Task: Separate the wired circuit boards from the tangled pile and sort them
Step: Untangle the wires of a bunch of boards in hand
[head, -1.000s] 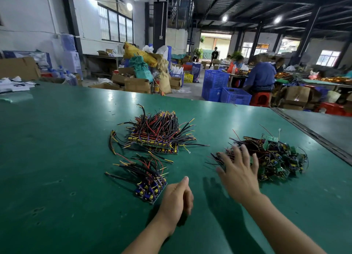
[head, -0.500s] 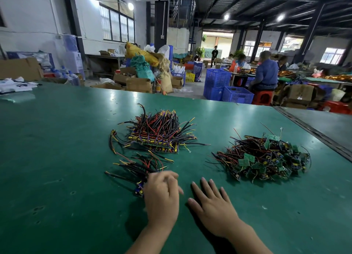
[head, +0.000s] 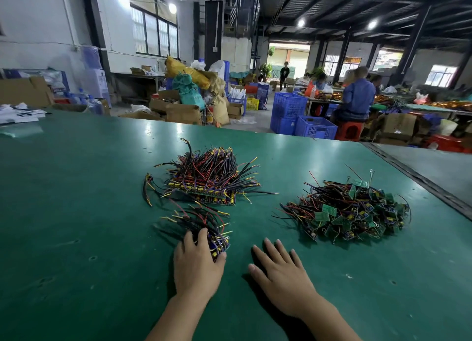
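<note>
My left grip (head: 198,264) curls over the small bundle (head: 201,222) of boards, near me on the worktop (head: 76,213); my right grip (head: 281,274) lies flat and open beside it. I should press gently and line the wires one way, well apart from the tangled pile (head: 352,213).

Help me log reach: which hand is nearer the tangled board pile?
Right. The right hand lies flat short of the pile; left hand holds the small bundle, farther left.
</note>
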`<state>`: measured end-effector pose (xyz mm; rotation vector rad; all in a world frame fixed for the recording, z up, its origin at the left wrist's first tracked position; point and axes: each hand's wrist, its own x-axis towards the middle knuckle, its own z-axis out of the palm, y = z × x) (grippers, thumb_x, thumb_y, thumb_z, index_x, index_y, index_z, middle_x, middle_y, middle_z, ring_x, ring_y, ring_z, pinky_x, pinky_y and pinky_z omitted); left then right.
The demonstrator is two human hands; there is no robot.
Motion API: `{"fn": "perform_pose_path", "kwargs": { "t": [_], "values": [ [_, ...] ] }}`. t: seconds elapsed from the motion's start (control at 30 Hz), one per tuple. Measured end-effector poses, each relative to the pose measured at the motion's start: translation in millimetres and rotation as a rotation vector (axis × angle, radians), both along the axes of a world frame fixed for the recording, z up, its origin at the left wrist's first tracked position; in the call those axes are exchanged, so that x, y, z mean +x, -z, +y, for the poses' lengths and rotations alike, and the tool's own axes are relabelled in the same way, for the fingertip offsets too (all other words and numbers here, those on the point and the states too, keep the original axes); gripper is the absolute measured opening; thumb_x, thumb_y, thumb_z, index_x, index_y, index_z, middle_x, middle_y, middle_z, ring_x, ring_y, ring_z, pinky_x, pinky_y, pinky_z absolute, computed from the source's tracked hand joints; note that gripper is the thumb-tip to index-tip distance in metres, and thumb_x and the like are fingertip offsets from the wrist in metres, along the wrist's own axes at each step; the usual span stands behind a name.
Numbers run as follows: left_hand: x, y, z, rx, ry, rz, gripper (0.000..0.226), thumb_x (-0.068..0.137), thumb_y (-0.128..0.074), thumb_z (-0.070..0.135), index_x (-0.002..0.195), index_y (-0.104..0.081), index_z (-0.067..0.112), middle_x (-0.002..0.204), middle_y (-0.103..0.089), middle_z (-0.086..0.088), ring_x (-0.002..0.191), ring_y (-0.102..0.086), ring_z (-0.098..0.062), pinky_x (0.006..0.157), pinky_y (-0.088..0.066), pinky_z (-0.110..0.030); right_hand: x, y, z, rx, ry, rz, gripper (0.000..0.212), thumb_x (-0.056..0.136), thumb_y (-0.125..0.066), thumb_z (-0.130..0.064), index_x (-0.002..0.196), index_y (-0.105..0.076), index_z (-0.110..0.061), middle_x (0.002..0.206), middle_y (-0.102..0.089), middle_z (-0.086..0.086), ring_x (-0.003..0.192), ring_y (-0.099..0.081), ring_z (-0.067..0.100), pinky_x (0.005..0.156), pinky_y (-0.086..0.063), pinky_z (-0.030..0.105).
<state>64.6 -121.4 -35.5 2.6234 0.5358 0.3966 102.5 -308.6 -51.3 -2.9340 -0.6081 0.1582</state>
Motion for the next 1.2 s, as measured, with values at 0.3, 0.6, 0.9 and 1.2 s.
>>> {"fn": "perform_pose_path", "kwargs": {
  "t": [0.3, 0.6, 0.9, 1.2],
  "values": [
    [1.0, -3.9, -11.1, -0.390, 0.111, -0.271, 0.052, 0.074, -0.080, 0.023, 0.123, -0.060, 0.021, 0.132, -0.045, 0.000, 0.115, -0.052, -0.016, 0.090, -0.038, -0.017, -5.2, -8.9, -2.7, 0.232, 0.014, 0.003, 0.063, 0.099, -0.025, -0.061, 0.154, -0.014, -0.034, 0.161, -0.018, -0.013, 0.150, -0.005, 0.009, 0.121, -0.003, 0.036],
    [-3.5, -29.0, -23.0, -1.442, 0.180, -0.505, 0.035, 0.080, -0.071, 0.013, 0.115, -0.067, 0.017, 0.109, -0.071, -0.002, 0.098, -0.066, -0.012, 0.084, -0.050, -0.031, -3.9, -8.8, -7.1, 0.005, 0.139, -0.011, 0.066, 0.097, -0.012, -0.064, 0.156, -0.003, -0.034, 0.164, 0.008, -0.004, 0.149, 0.017, 0.021, 0.119, 0.005, 0.048],
    [-3.9, -36.4, -20.0, -2.126, 0.287, -0.333, 0.053, 0.081, -0.057, 0.039, 0.117, -0.061, 0.000, 0.113, -0.067, -0.026, 0.090, -0.070, -0.040, 0.068, -0.061, -0.038, -2.2, -5.9, -7.4, -0.033, 0.124, 0.018, 0.072, 0.096, -0.011, -0.066, 0.156, -0.001, -0.027, 0.164, 0.011, -0.002, 0.150, 0.016, 0.023, 0.118, 0.008, 0.051],
    [2.1, -26.8, -19.3, -2.143, 0.336, -0.293, 0.053, 0.082, -0.057, 0.039, 0.114, -0.063, -0.003, 0.111, -0.067, -0.028, 0.090, -0.070, -0.039, 0.068, -0.061, -0.038, -7.3, -20.8, -4.7, 0.455, 0.152, -0.245, 0.034, 0.098, -0.044, -0.050, 0.121, -0.060, -0.030, 0.118, -0.063, -0.011, 0.114, -0.058, 0.015, 0.095, -0.045, 0.035]
  ]
}}
